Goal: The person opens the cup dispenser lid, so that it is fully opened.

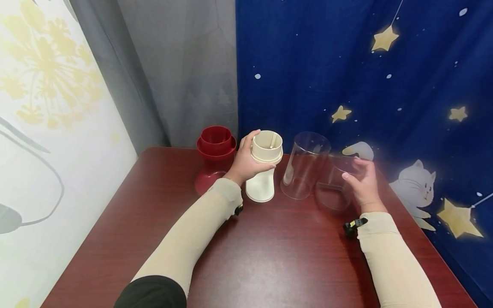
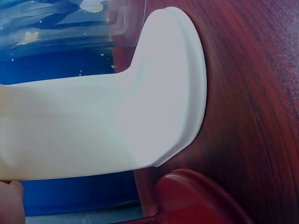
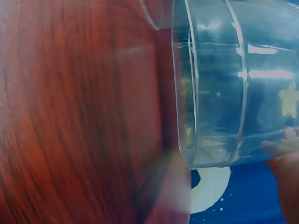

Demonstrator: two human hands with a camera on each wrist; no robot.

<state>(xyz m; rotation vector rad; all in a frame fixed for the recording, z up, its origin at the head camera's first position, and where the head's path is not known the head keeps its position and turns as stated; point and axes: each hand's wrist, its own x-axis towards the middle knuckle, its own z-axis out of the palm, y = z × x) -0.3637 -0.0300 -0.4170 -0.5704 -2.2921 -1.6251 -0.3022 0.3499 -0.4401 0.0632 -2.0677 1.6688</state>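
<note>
A cream plastic base (image 1: 261,184) with a round collar on top stands upright near the table's back edge. Fingers and thumb of my left hand (image 1: 248,160) curl round it just below the collar; the left wrist view shows its flared white foot (image 2: 163,88) on the table. My right hand (image 1: 363,182) grips a clear plastic cylinder (image 1: 335,188) from the right side. In the right wrist view that clear cylinder (image 3: 215,88) has its rim a little off the tabletop. Between the hands stands another clear cylinder (image 1: 306,167), taller and upright.
A dark red base (image 1: 215,158) of similar shape stands left of the cream one. The reddish-brown wooden table (image 1: 262,261) stretches toward me. Behind it hang a grey curtain (image 1: 185,77) and a blue star-patterned curtain (image 1: 308,64).
</note>
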